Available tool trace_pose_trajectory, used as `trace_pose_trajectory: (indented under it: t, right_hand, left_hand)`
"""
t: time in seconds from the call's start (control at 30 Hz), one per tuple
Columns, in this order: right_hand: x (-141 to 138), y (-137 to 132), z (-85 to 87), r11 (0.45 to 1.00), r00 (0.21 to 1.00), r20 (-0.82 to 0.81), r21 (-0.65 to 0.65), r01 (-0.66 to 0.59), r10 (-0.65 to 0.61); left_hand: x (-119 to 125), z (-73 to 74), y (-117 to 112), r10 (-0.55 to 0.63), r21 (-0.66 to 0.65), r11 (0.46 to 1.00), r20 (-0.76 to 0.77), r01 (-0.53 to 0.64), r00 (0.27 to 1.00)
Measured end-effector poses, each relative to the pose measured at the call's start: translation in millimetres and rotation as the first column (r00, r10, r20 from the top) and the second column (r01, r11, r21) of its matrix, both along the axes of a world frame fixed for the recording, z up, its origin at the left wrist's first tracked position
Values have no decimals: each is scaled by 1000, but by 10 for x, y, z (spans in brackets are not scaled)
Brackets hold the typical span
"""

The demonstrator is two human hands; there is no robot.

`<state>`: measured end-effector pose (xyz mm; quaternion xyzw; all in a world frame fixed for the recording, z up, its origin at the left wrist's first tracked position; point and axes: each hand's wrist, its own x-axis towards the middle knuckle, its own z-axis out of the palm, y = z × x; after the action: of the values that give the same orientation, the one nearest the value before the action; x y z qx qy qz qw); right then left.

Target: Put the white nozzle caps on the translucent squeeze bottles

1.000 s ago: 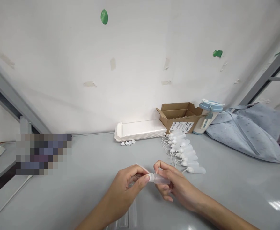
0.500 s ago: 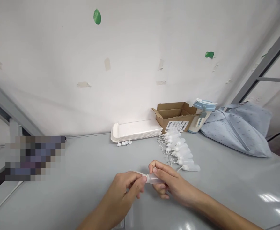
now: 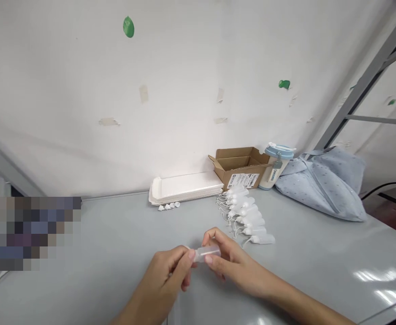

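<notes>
My left hand point(image 3: 171, 271) is closed in a pinch on the neck end of a small translucent squeeze bottle point(image 3: 209, 253). The bottle lies sideways above the table, its base pointing right. My right hand point(image 3: 227, 257) curls loosely about the body, thumb against the near side and index finger bent above it. What the left fingertips cover at the neck is hidden. Beyond my right hand, similar bottles with thin white tubes point(image 3: 248, 216) lie in a slanting row.
On the grey table point(image 3: 117, 253) stands a stack of white trays point(image 3: 187, 186), with small white caps point(image 3: 169, 206) before it. An open cardboard box point(image 3: 241, 169), a blue-lidded tumbler point(image 3: 275, 167) and a light-blue cloth bag point(image 3: 320, 185) line the back right. A blurred-out patch point(image 3: 32, 232) is at left.
The view has shifted a little. My right thumb has moved from over the bottle to its near side, and more of the bottle's body now shows. The left hand keeps its pinch.
</notes>
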<state>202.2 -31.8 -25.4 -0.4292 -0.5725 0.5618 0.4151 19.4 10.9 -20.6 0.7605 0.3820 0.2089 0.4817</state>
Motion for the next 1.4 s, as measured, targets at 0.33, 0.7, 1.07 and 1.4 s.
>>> trace_pose_trajectory:
  t: [0.33, 0.7, 1.07, 1.4]
  right_hand:
    - [2, -8, -73, 996, 994, 79, 31, 78, -80]
    - [25, -48, 27, 968, 944, 294, 236, 81, -151]
    - [25, -13, -44, 994, 963, 257, 98, 57, -80]
    - [5, -30, -32, 960, 926, 350, 278, 42, -142]
  left_hand:
    - [-29, -103, 22, -121, 654, 757, 169, -20, 978]
    - [0, -52, 12, -132, 619, 782, 55, 70, 990]
    - [-3, -9, 1, -106, 255, 959, -89, 125, 990]
    - [12, 5, 1, -27, -70, 997, -73, 22, 997]
